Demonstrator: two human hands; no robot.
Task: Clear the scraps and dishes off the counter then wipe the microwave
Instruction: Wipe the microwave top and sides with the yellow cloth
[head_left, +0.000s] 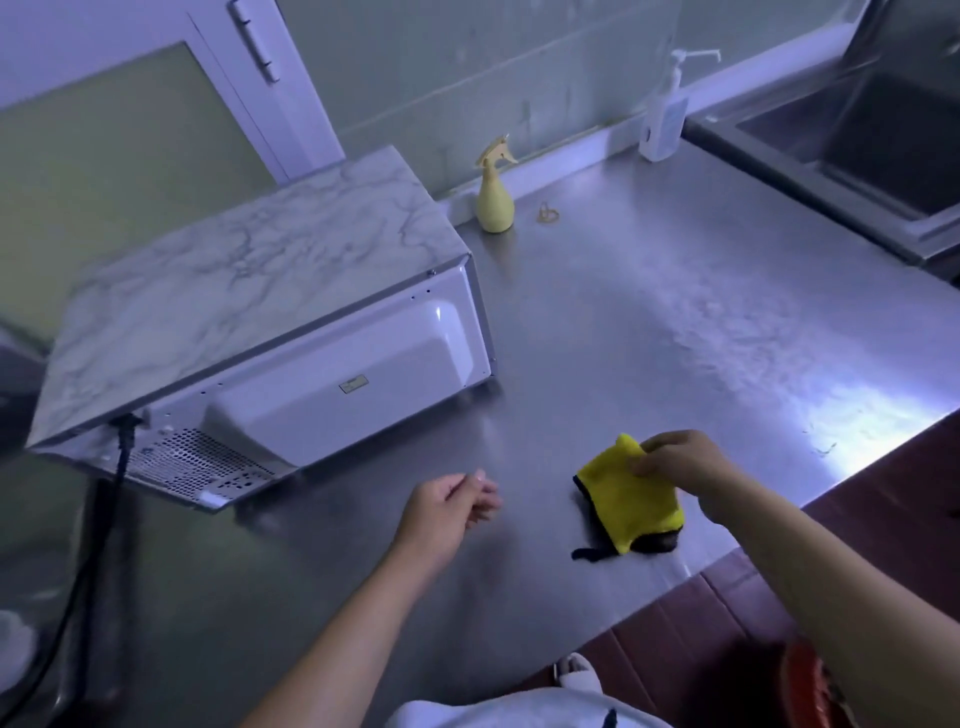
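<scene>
Marble-topped microwave (260, 291) shows its back; yellow cloth (628, 499) bunched on counter (675, 312).

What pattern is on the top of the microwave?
White marble with grey veins on the microwave, seen in the head view.

Stainless-steel bench (675, 312) — bright glare at its right edge. Pale wall (467, 62) behind; white door (104, 156) left; sink (883, 140) right; red-brown tiled floor (701, 639) below.

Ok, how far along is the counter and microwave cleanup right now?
Dishes look cleared: none show on the counter. One small scrap lies by the spray bottle. The right hand pinches the yellow cloth low over the counter; the left hand is open, holding nothing. Left to do: remove that scrap and wipe the microwave, which nothing touches yet.
</scene>
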